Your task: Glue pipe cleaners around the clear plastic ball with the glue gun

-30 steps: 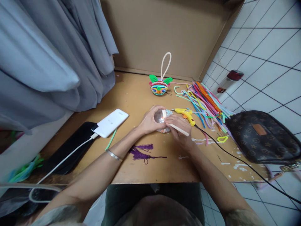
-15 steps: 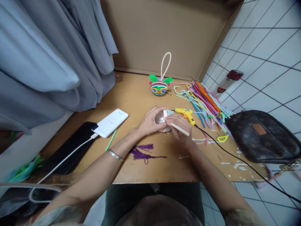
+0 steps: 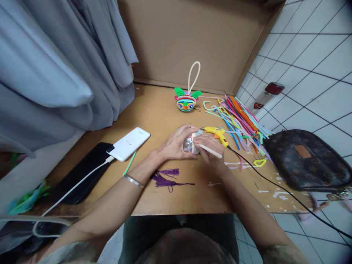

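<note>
A small clear round ball [image 3: 188, 145] with pale strips on it is held low over the middle of the table. My left hand [image 3: 177, 143] curls round its left side, thumb below and fingers above. On the other side, my right hand [image 3: 212, 153] pinches a cream-coloured fuzzy strip [image 3: 210, 150] against the ball, its free end sticking out over the hand. The fingertips partly hide the ball. Just right of it lies a yellow glue gun [image 3: 217, 132], nozzle pointing left. Purple tassels [image 3: 165, 180] lie nearer the table's front edge.
Behind the hands sits a colourful animal-face ornament [image 3: 186, 102] with a white loop. Many coloured fuzzy sticks [image 3: 242, 117] lie at the right, beside a brown bag [image 3: 310, 159]. A black cable [image 3: 264, 176] crosses the right side. A white power bank [image 3: 129, 143] lies left.
My left hand has turned slightly round the ball, its thumb shifting lower and more of the ball's front showing. My right hand stays almost in place with the strip.
</note>
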A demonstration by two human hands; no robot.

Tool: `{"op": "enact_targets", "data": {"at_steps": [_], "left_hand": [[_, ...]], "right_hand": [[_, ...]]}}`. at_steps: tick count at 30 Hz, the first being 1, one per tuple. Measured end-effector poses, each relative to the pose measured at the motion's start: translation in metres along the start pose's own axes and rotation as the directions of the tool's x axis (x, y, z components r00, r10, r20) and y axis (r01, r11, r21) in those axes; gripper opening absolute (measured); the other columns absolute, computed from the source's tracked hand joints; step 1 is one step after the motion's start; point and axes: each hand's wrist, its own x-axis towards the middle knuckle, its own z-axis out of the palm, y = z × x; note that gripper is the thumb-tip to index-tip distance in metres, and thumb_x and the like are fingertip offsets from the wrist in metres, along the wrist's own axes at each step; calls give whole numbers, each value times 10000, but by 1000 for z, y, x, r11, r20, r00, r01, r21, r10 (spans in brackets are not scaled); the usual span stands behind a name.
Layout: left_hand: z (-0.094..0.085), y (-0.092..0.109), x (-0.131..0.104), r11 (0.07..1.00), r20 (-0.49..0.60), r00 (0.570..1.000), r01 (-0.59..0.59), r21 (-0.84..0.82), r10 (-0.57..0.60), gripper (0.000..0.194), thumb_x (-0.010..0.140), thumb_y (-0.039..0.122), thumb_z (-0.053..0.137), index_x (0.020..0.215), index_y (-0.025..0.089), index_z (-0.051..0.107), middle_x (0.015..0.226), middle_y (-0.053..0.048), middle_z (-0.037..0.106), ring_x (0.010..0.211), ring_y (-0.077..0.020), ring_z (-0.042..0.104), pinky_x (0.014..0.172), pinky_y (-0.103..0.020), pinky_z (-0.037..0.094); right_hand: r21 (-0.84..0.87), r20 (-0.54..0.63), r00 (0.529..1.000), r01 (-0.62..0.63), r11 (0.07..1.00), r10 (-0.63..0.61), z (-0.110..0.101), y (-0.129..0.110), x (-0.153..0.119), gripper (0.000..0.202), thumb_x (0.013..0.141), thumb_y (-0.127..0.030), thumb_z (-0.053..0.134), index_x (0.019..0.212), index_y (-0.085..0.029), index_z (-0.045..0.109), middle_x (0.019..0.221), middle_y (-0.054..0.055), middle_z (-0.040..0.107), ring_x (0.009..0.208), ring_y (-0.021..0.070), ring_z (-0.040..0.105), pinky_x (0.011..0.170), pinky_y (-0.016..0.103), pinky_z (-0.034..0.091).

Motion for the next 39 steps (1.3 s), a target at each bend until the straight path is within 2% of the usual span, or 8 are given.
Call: {"op": "enact_targets", "data": {"at_steps": [11, 17, 21, 25, 30, 34, 36, 39], "left_hand": [[1, -10, 0, 993, 13, 995, -103, 54, 103, 981, 566, 626, 858, 1357, 207, 458, 1413, -202, 481, 1320, -365, 516, 1101, -529, 455], [-1, -14, 0, 984, 39, 987, -162, 76, 159, 991, 568, 543, 889, 1386, 228, 427, 1423, -201, 469, 1336, -371, 506, 1090, -538, 472], [2, -11, -1, 987, -22, 990, -136, 88, 139, 891, 614, 450, 863, 1367, 230, 442, 1401, -172, 496, 1307, -345, 533, 1074, -505, 488], [6, -8, -2, 992, -119, 986, -106, 73, 114, 835, 619, 449, 839, 1331, 209, 474, 1359, -170, 530, 1281, -340, 551, 1066, -502, 488], [12, -4, -1, 999, -189, 982, 5, -52, -14, 785, 598, 371, 837, 1295, 205, 517, 1299, -141, 593, 1224, -317, 590, 1064, -479, 484], [16, -1, 1, 958, -204, 955, 166, -236, -216, 802, 563, 370, 868, 1273, 194, 540, 1269, -131, 627, 1174, -302, 623, 1047, -451, 494], [15, 0, 3, 918, -202, 928, 240, -315, -312, 832, 535, 373, 889, 1266, 177, 542, 1267, -137, 634, 1173, -308, 625, 1051, -460, 488], [11, 0, 4, 856, -187, 885, 328, -399, -426, 844, 520, 372, 893, 1257, 161, 538, 1245, -133, 650, 1161, -310, 632, 1055, -477, 483]], "right_hand": [[30, -15, 1000, -26, 999, 26, 1, 2, -3, 195, 925, -122, 529, 987, -228, 681, 938, 59, 757, 917, 196, 711, 873, 395, 584], [33, -13, 996, -92, 995, 92, 2, 0, -3, 174, 944, -163, 528, 957, -244, 681, 917, 46, 751, 922, 197, 707, 874, 404, 585], [53, -19, 996, -91, 994, 92, 4, 2, -3, 177, 948, -174, 526, 959, -243, 689, 914, 45, 750, 924, 200, 706, 883, 406, 580], [45, -3, 994, -108, 993, 108, 6, 4, -4, 176, 954, -244, 539, 1014, -232, 704, 985, 61, 751, 994, 214, 700, 938, 427, 564], [-1, 26, 986, -167, 986, 166, 6, -1, -6, 299, 960, -280, 511, 1227, -231, 638, 1218, 103, 698, 1169, 241, 642, 1034, 470, 516], [-141, -99, 971, -230, 963, 217, 0, 3, -4, 345, 954, -327, 501, 1268, -222, 597, 1227, 126, 666, 1174, 256, 619, 1014, 483, 507], [-215, -203, 941, -314, 925, 272, -7, 14, -4, 339, 959, -342, 484, 1251, -214, 598, 1193, 129, 653, 1137, 252, 614, 995, 478, 500], [-280, -324, 859, -488, 827, 397, -19, 38, -8, 347, 964, -389, 452, 1200, -194, 614, 1124, 127, 640, 1081, 250, 595, 972, 466, 479]]}}
